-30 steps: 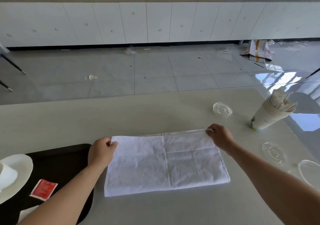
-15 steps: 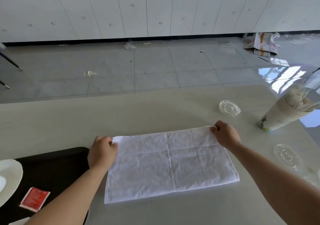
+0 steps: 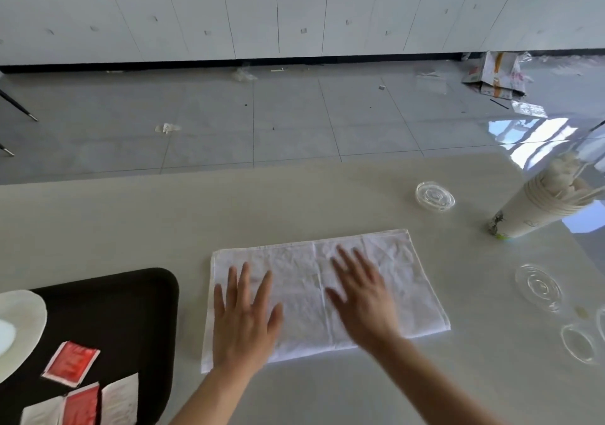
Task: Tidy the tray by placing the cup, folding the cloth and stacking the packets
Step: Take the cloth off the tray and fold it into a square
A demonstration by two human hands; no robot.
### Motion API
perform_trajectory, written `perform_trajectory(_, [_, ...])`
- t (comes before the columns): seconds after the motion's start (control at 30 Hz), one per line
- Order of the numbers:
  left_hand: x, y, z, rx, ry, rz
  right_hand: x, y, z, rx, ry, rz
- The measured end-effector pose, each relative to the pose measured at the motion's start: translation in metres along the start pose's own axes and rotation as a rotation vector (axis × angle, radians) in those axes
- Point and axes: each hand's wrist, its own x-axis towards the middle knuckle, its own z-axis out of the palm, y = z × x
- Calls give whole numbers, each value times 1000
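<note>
On the bench (image 3: pixel 131 221), one creased white cloth (image 3: pixel 298 293) beneath left grip (image 3: pixel 244 323) and right grip (image 3: pixel 363 297), both spread flat; nearby, two red packets (image 3: pixel 70 362).

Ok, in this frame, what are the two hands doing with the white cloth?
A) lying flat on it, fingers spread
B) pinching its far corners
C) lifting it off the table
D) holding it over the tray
A: the left hand and the right hand both lie flat, with straight, spread fingers, on the white cloth, which lies on the table beside the black tray.
</note>
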Motion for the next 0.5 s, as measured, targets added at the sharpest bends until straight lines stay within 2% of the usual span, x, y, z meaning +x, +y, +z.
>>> perform_trajectory(0.1, [-9,4,8,39,-36,-45,-11,-41,25,-92,-190,-120])
perform_trajectory(0.23, [-16,-1,12,53,-82,-87,-19,-26,35,-167,-329,-75])
perform_trajectory(0.4, [-24,-17,13,74,-79,-94,-40,54,5,-299,-310,166])
perform_trajectory(0.5, [-33,-20,11,66,-108,-79,-61,79,-12,-332,-335,139])
